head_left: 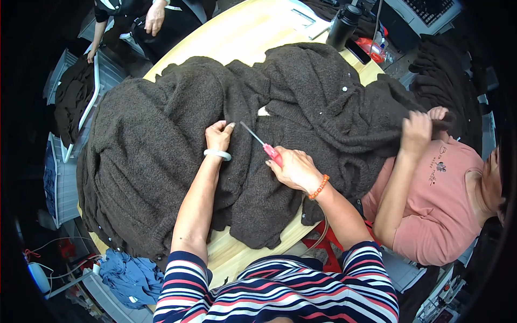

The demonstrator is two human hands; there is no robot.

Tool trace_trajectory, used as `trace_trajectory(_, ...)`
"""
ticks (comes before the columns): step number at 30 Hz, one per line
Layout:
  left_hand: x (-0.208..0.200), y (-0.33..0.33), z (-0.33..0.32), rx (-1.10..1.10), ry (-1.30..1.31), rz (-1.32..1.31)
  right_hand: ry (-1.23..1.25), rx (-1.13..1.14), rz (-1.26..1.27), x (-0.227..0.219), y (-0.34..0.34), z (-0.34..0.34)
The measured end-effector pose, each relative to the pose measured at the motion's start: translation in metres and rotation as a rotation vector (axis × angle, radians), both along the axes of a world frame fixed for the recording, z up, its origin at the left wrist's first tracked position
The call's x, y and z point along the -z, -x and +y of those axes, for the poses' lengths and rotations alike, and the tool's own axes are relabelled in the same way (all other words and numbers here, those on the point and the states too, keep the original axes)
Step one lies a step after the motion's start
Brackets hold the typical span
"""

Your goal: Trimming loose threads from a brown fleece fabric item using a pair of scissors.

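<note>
Dark brown knit garments [156, 124] lie heaped across the table. Over the middle of the heap, my left hand [218, 137], with a pale bangle on its wrist, is closed in a pinch at the knit; whatever its fingertips hold is too small to make out. In my right hand [296, 169] is a hand tool [273, 154] with a pink handle and a thin metal shaft, its exact kind unclear. The shaft slants up and left, its tip close to my left fingertips. An orange beaded bracelet circles my right wrist.
At right, a person in a pink shirt [436, 194] handles the knit's far end. Another person [153, 19] stands at upper left beside crates [97, 81]. A black bottle [343, 27] stands on the wooden table [215, 32]. Blue cloth [129, 277] lies lower left.
</note>
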State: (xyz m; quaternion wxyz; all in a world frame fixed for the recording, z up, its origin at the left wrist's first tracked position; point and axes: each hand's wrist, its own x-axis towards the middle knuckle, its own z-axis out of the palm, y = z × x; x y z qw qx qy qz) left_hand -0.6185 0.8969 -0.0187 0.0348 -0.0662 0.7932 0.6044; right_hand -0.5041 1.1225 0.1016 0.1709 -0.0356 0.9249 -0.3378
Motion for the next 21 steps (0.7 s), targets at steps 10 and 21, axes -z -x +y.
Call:
trace_trajectory(10,0.009,-0.012,-0.018,0.028,-0.377,-0.078,0.084,-0.323,-0.250,-0.015,-0.016,-0.010)
trace_trajectory(21,-0.031,-0.118,-0.048,0.102,0.168,-0.116,0.024,-0.137,-0.100,-0.029,-0.076,0.003)
